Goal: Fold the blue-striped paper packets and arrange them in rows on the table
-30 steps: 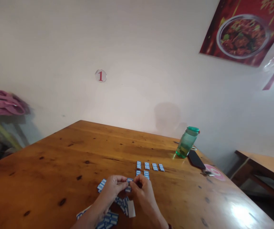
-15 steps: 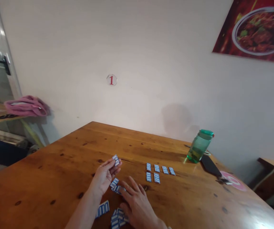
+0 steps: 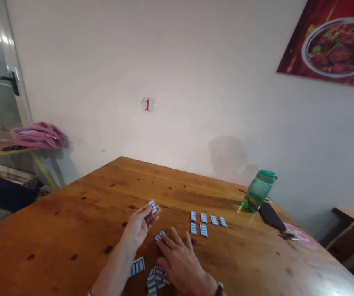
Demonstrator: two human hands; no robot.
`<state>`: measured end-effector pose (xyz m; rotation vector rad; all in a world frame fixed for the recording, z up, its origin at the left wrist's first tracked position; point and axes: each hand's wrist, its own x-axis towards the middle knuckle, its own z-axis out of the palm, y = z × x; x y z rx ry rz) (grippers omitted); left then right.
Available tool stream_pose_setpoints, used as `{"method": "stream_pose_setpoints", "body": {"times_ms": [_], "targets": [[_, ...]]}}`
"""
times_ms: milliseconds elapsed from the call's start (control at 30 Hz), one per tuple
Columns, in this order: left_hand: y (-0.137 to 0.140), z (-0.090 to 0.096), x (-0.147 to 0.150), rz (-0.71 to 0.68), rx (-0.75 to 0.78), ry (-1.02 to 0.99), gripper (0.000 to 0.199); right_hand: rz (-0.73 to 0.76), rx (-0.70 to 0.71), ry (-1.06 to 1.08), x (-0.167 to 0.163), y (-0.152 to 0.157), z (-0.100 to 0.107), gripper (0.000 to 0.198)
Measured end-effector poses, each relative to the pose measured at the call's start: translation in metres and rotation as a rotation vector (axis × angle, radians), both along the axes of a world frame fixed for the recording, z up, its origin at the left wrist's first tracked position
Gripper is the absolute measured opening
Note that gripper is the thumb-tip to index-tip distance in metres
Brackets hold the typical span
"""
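Note:
My left hand (image 3: 141,226) is raised over the wooden table, its fingers closed on a small blue-and-white striped card (image 3: 153,205). I cannot tell whether it is one card or a thin stack. My right hand (image 3: 181,259) lies low over the table with its fingers spread. Its fingertips touch a striped card (image 3: 160,236), partly covering it. Below that hand is a loose heap of the same cards (image 3: 155,281), and a few more cards (image 3: 138,266) lie beside my left forearm. Further right, several cards (image 3: 203,218) are laid out in two rows.
A green bottle (image 3: 259,191) stands at the table's right, beside a black phone-like object (image 3: 272,216). Near it are keys (image 3: 288,235) on a pink round mat (image 3: 303,236). Behind the table (image 3: 152,172) is a wall; a pink cloth (image 3: 40,135) lies on another table at left.
The view has shifted slightly. My right hand has moved a little right, and the cards by its fingertips have shifted right with it, fewer of them showing. My left hand still holds its card.

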<state>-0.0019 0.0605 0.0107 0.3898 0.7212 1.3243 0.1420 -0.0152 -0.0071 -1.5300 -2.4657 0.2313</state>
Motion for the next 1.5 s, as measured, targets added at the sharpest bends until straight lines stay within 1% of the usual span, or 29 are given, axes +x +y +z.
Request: {"method": "stream_pose_setpoints", "body": {"times_ms": [100,167,200,333,433,700,833,933,1000,1133,1200,1267,1367,1433,1500], "targets": [[-0.001,0.0,0.002,-0.018,-0.005,0.01,0.018,-0.033,0.011,-0.045,0.009,0.004,0.014,0.025],[-0.001,0.0,0.003,-0.025,-0.006,0.018,0.018,-0.064,0.01,-0.125,0.012,0.016,0.023,0.021],[-0.002,0.0,0.003,-0.025,-0.005,0.022,0.019,-0.053,0.0,-0.172,0.012,0.023,0.026,0.021],[-0.001,-0.001,0.004,-0.018,0.003,0.04,0.019,0.004,-0.02,-0.207,0.004,0.048,0.027,0.021],[-0.001,-0.002,0.004,-0.02,0.013,0.046,0.02,0.045,-0.042,-0.237,-0.002,0.057,0.025,0.023],[-0.001,-0.004,0.006,-0.023,-0.004,0.059,0.019,0.068,-0.04,-0.282,-0.007,0.061,0.022,0.023],[-0.003,-0.002,0.008,-0.021,-0.026,0.078,0.017,0.04,-0.012,-0.255,-0.007,0.053,0.023,0.022],[-0.006,-0.002,0.012,-0.02,-0.042,0.11,0.014,-0.011,0.022,-0.204,-0.001,0.042,0.022,0.02],[-0.009,-0.003,0.014,-0.038,-0.021,0.155,0.01,-0.067,0.032,-0.088,0.006,0.035,0.018,0.016],[-0.014,-0.006,0.021,-0.102,0.071,0.247,0.01,-0.26,-0.01,0.658,0.018,0.029,0.007,0.01],[-0.016,-0.008,0.024,-0.121,0.109,0.29,0.013,-0.311,-0.073,0.953,0.023,0.028,0.003,0.006],[-0.019,-0.008,0.028,-0.13,0.134,0.333,0.016,-0.35,-0.147,1.173,0.025,0.027,0.002,0.009],[-0.022,-0.007,0.033,-0.148,0.173,0.392,0.02,-0.383,-0.259,1.37,0.026,0.024,0.003,0.017],[-0.024,-0.006,0.036,-0.165,0.199,0.442,0.019,-0.372,-0.309,1.416,0.026,0.021,0.004,0.019],[-0.025,-0.007,0.038,-0.185,0.208,0.498,0.016,-0.362,-0.318,1.434,0.026,0.02,0.006,0.02]]}}
